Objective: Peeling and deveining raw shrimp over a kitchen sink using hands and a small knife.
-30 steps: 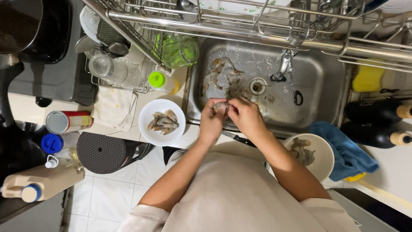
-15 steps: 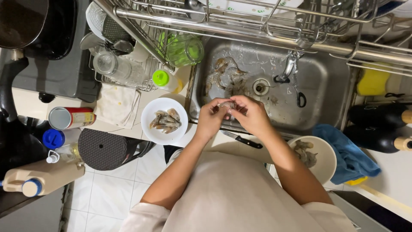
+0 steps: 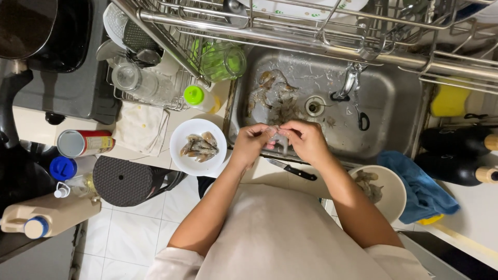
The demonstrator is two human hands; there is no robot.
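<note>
Seen from above, a person stands at a stainless steel kitchen sink [image 3: 384, 111]. The left hand [image 3: 250, 145] and right hand [image 3: 307, 141] meet over the sink's near edge, fingertips pinched together on one small pale grey raw shrimp [image 3: 279, 137], held between both hands.

Loose shrimp shells and scraps [image 3: 272, 96] lie scattered in the basin near the round drain [image 3: 314, 106]. To the left of the hands, on the counter, sits one round white plate [image 3: 182, 159] holding a few peeled shrimp [image 3: 199, 145]. To the right, beside the right forearm, stands one white bowl [image 3: 397, 199] with more shrimp in it. One black-handled knife [image 3: 293, 170] lies on the counter edge just under the hands.

A metal wire dish rack [image 3: 311, 23] spans above the sink, partly covering it. A crumpled blue cloth [image 3: 420, 189] lies right of the bowl, with two dark bottles [image 3: 456, 155] beyond it and one yellow sponge [image 3: 450, 101] above. On the left are one green-capped bottle [image 3: 199, 98], one green glass jar [image 3: 220, 61], one white folded cloth [image 3: 141, 127] and one red tin can [image 3: 83, 142].
</note>
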